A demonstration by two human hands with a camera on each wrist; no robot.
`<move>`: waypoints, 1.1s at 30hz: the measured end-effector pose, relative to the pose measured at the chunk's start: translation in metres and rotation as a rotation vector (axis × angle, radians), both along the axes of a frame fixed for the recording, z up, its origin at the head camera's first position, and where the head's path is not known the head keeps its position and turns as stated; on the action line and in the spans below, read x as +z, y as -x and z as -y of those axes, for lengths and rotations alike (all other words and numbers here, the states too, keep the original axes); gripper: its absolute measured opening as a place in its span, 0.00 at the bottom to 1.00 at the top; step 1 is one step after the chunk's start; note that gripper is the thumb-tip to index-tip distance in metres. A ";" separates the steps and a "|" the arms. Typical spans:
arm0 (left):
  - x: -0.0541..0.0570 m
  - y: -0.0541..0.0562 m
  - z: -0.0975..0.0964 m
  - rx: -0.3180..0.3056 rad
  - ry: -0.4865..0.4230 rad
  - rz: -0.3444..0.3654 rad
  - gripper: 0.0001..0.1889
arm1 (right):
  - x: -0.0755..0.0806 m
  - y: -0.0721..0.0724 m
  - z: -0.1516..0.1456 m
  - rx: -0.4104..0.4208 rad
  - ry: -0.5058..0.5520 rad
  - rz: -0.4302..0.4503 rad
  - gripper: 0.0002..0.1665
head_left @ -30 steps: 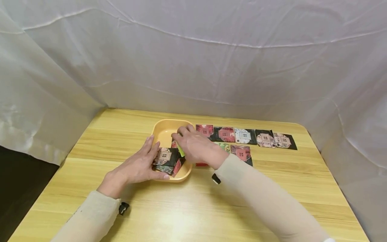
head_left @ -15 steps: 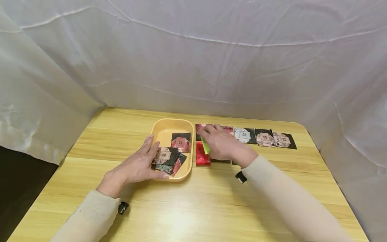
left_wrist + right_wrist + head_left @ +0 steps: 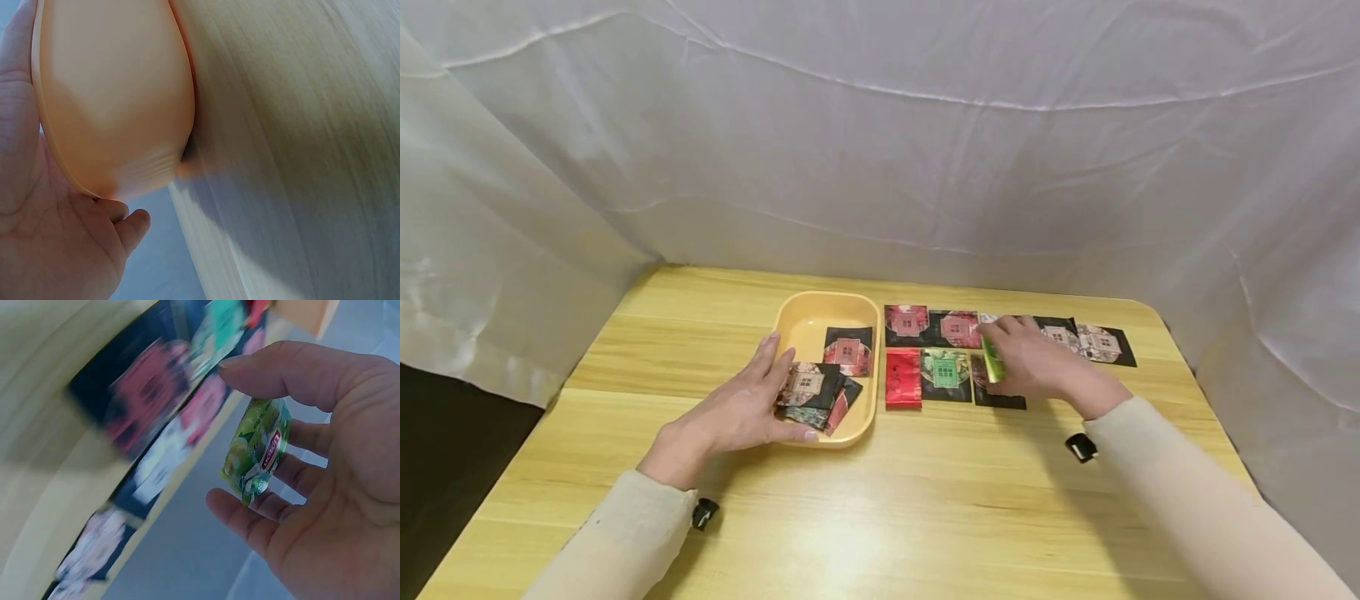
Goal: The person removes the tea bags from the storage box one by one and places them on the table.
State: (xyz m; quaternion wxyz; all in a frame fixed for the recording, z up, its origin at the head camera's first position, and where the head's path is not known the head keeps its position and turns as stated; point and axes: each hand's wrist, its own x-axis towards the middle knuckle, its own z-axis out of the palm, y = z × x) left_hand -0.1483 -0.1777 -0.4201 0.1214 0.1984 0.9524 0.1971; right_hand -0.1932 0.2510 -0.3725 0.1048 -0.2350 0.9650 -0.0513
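My left hand (image 3: 741, 408) holds the near-left corner of an orange-yellow plastic tray (image 3: 807, 329), its thumb along the near rim. In the left wrist view, two curled fingertips (image 3: 132, 230) lie against the outside of the tray wall. Several square dark tea sachets (image 3: 808, 385) overlap in the tray, one with a red label (image 3: 850, 352) apart behind them. Pinched between thumb and fingers, a small green sachet (image 3: 257, 450) with a red brand label hangs from my right hand (image 3: 1037, 364), above the sachets on the table.
Right of the tray, a back row of sachets (image 3: 906, 323) runs rightward to a pink-and-black one (image 3: 1103, 344). The front row has a red packet (image 3: 903, 379), a green-labelled sachet (image 3: 946, 375) and a dark one (image 3: 1000, 398) partly under my hand. A pale curtain (image 3: 925, 167) hangs behind the table.
My right hand has lifted the green sachet out of the tray and carried it right, over the rows. The left hand has stayed on the tray.
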 end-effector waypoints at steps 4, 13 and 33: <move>0.000 0.000 0.000 0.000 -0.003 0.002 0.72 | -0.005 -0.001 -0.027 -0.045 -0.023 0.034 0.50; 0.001 -0.001 0.001 0.007 -0.009 0.014 0.72 | -0.020 -0.002 -0.067 -0.085 -0.060 0.060 0.54; 0.001 -0.001 0.000 0.009 0.000 0.020 0.72 | -0.038 0.005 -0.075 -0.098 -0.050 0.153 0.59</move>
